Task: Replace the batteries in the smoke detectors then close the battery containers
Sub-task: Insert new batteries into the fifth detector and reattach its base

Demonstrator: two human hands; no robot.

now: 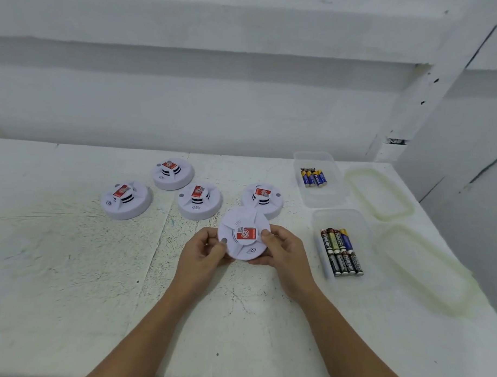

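We hold one smoke detector [244, 235] between both hands, centre frame.
Our left hand [202, 251] grips its left rim, our right hand [283, 247] its right; fingers curl around the edge above the table [76, 279].

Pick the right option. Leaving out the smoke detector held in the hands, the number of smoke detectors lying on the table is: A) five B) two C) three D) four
D: four lie on the table: the left detector, the rear detector, the middle detector and the right detector, while the left hand and right hand hold the fifth detector.
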